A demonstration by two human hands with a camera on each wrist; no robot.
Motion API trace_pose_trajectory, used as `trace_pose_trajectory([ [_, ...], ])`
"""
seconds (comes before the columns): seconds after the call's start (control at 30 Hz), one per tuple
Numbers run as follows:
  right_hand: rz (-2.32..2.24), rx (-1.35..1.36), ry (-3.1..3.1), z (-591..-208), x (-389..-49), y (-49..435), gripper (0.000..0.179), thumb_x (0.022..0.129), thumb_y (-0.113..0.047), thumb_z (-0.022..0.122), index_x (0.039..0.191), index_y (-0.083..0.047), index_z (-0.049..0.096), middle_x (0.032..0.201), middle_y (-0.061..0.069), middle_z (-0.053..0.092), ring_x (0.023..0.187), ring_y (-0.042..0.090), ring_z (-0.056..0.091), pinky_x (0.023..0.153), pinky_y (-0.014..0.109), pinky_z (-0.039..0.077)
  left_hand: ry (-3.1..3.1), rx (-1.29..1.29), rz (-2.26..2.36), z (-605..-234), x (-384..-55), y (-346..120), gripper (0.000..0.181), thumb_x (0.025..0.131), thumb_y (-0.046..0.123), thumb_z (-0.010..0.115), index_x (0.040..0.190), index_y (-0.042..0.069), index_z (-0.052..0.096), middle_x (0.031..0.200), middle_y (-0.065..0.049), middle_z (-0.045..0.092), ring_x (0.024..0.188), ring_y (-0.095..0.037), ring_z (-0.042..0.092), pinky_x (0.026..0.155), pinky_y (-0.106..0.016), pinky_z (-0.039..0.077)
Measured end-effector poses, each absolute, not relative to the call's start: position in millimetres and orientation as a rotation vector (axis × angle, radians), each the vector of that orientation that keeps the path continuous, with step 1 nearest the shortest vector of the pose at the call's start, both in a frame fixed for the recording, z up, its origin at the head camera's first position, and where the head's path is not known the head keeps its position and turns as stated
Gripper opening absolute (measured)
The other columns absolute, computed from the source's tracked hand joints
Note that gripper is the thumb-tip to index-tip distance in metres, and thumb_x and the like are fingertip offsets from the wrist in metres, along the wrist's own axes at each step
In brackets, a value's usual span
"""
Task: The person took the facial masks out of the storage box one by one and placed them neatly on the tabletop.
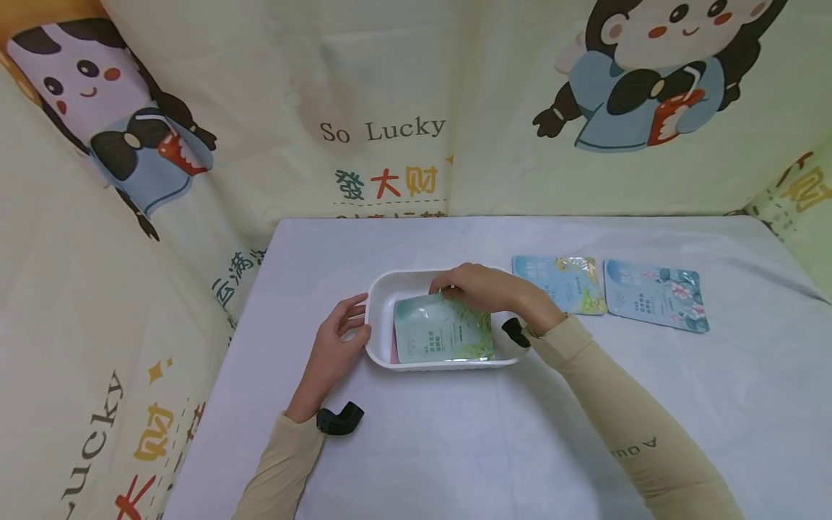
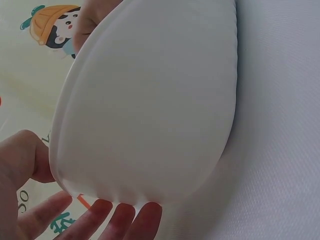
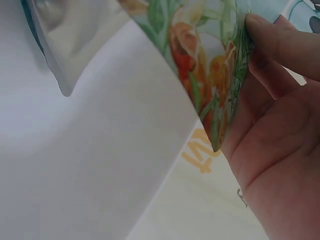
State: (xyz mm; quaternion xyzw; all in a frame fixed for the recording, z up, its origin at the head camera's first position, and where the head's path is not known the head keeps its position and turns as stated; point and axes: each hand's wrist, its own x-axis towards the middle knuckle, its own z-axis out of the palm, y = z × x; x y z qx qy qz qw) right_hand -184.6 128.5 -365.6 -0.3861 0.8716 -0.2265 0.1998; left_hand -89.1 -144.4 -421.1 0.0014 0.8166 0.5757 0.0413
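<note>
A white plastic tray point(image 1: 383, 289) stands on the table with a green foil sachet point(image 1: 432, 334) in it, and a pink edge point(image 1: 393, 350) shows beneath the sachet. My right hand point(image 1: 484, 287) reaches over the tray's far side. In the right wrist view its thumb point(image 3: 282, 45) and fingers pinch the sachet's leaf-and-flower-printed end point(image 3: 205, 75). At the tray's left end is my left hand point(image 1: 334, 354), its fingertips touching the outer wall. The left wrist view has these fingers point(image 2: 95, 215) fairly straight along the tray's end, the thumb by the rim.
Two blue sachets lie on the white-covered table point(image 1: 416, 448) to the right: one with yellow and green print point(image 1: 552, 282), partly behind my right forearm, another with pink flowers point(image 1: 656, 296). A printed cloth point(image 1: 494, 166) hangs behind the table's far edge.
</note>
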Motion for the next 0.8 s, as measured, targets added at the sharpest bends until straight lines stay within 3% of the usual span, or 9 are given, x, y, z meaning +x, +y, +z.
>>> trace_pose_trajectory([
  [0.13,-0.662,-1.095,2.432,-363,-184,131,0.027,0.101,-0.004,0.051,0.121,-0.01,0.068,0.119,0.005,0.068,0.101,0.017,0.061,0.091,0.036,0.052,2.501,0.023,1.761,-410,-85,-141,0.053,0.093,0.003,0.058,0.145,0.008,0.047,0.137,-0.018,0.056,0.121,-0.033,0.059,0.101,-0.046,0.051],
  [0.33,-0.671,-1.113,2.451,-359,-183,136,0.027,0.101,-0.005,0.051,0.121,-0.012,0.068,0.12,0.004,0.068,0.103,0.016,0.062,0.092,0.035,0.052,2.49,0.042,1.801,-429,-91,-148,0.052,0.094,0.008,0.061,0.144,0.018,0.05,0.137,-0.011,0.058,0.12,-0.026,0.06,0.099,-0.038,0.052],
  [0.8,-0.737,-1.102,2.475,-347,-179,151,0.028,0.1,-0.004,0.053,0.123,-0.009,0.068,0.125,0.005,0.067,0.116,0.021,0.061,0.099,0.042,0.05,2.52,0.057,1.799,-437,-93,-150,0.051,0.093,0.012,0.063,0.142,0.023,0.052,0.134,-0.008,0.059,0.12,-0.026,0.06,0.099,-0.046,0.052],
])
